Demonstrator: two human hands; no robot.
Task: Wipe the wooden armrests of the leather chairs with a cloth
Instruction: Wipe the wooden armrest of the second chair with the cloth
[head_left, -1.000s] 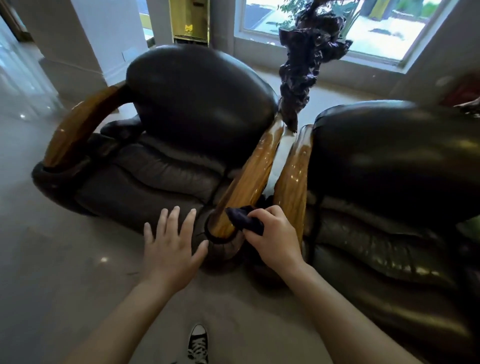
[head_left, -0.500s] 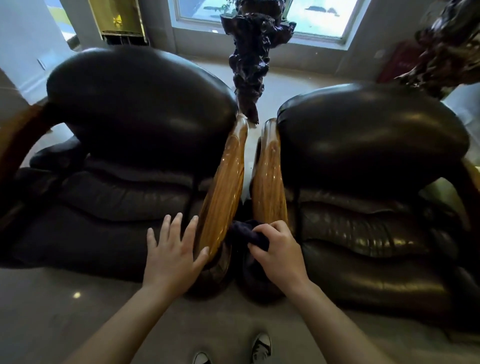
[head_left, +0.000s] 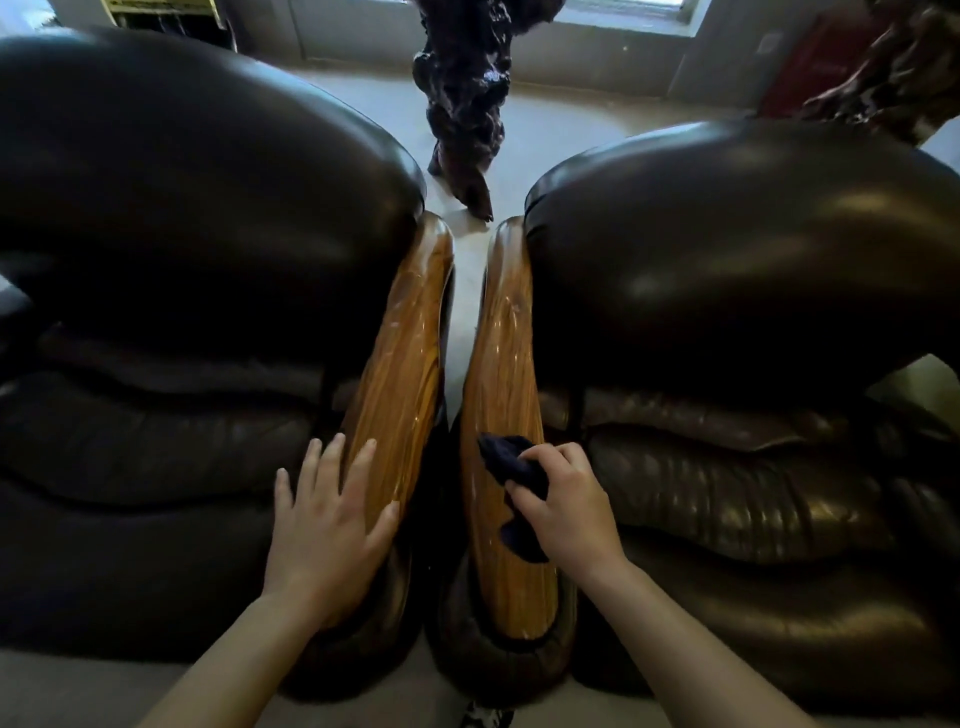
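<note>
Two dark leather chairs stand side by side, the left chair (head_left: 197, 218) and the right chair (head_left: 737, 260). Their glossy wooden armrests run next to each other in the middle: the left chair's armrest (head_left: 410, 353) and the right chair's armrest (head_left: 501, 364). My right hand (head_left: 566, 504) is shut on a dark blue cloth (head_left: 511, 462), pressing it onto the right chair's armrest near its front half. My left hand (head_left: 327, 525) lies flat with fingers spread on the front end of the left chair's armrest, holding nothing.
A narrow gap of pale floor (head_left: 460, 322) separates the two armrests. A dark gnarled wood sculpture (head_left: 462, 88) stands behind the chairs, with another (head_left: 893, 67) at the far right. A window wall (head_left: 597, 47) lies beyond. My shoe (head_left: 485, 717) shows at the bottom edge.
My right hand moved the cloth from the left chair's armrest tip onto the right chair's armrest. My left hand came down onto the left armrest. The view swung right and closer.
</note>
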